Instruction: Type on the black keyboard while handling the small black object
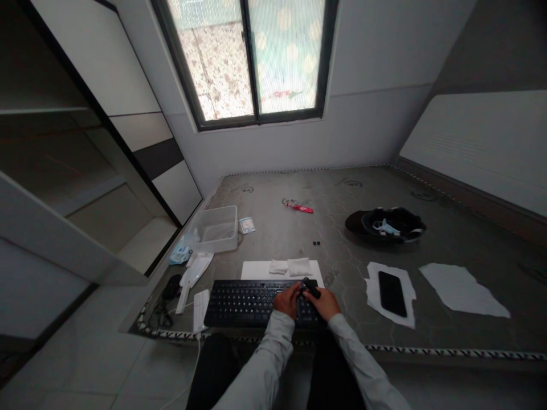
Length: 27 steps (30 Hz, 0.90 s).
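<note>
A black keyboard [243,304] lies along the near edge of the mattress, its far side beside a white sheet. Over its right end, my right hand [327,304] is closed around a short, dark, stick-like object [312,288] whose kind I cannot make out. My left hand [287,302] is beside it, fingers pinched together near the object's tip; what they hold is too small to tell. Two small black pieces [316,243], which look like keycaps, lie beyond the sheet. On the white sheet [256,270] rest two folded white cloths or tissues [299,266].
A clear plastic box [217,228], a small packet [247,225] and a white power strip [200,310] are on the left. A red strap [301,208] lies farther back. To the right are a dark cap [384,225], a phone [392,293] on paper and another paper sheet [464,289].
</note>
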Each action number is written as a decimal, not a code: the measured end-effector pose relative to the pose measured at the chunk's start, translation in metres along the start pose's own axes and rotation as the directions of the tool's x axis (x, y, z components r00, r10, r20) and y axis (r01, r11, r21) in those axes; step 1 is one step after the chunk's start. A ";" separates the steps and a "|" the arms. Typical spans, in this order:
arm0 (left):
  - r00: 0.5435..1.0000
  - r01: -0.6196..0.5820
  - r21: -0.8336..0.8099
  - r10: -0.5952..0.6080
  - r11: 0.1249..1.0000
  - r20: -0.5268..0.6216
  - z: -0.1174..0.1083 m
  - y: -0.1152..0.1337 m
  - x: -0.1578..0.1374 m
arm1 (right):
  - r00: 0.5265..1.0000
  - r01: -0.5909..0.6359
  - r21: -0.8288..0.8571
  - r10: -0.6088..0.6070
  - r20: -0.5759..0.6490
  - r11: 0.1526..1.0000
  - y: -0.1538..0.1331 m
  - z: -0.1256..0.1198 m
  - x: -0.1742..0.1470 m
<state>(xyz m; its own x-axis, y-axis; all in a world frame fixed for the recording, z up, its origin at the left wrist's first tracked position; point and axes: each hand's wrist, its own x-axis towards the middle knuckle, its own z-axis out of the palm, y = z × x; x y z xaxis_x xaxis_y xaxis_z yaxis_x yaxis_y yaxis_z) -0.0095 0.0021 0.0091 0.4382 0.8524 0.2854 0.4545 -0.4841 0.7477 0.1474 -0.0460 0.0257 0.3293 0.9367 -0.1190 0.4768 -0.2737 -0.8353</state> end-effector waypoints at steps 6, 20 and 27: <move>0.999 0.031 0.031 -0.032 0.999 0.034 -0.001 0.001 0.001 | 1.000 0.004 -0.012 -0.003 0.012 1.000 -0.002 0.001 0.000; 1.000 0.008 0.028 -0.008 1.000 0.010 -0.004 0.007 0.000 | 0.999 0.027 -0.029 -0.025 0.043 0.999 -0.006 -0.001 0.001; 0.999 0.013 0.029 -0.014 1.000 0.037 -0.006 0.008 0.000 | 1.000 0.019 -0.054 -0.019 0.003 0.998 -0.005 -0.001 0.001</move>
<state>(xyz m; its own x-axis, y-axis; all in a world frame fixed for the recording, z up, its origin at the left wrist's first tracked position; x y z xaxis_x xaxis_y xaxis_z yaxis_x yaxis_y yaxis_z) -0.0100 -0.0005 0.0187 0.4598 0.8513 0.2528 0.4823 -0.4784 0.7338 0.1465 -0.0435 0.0306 0.3174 0.9425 -0.1050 0.5265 -0.2672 -0.8071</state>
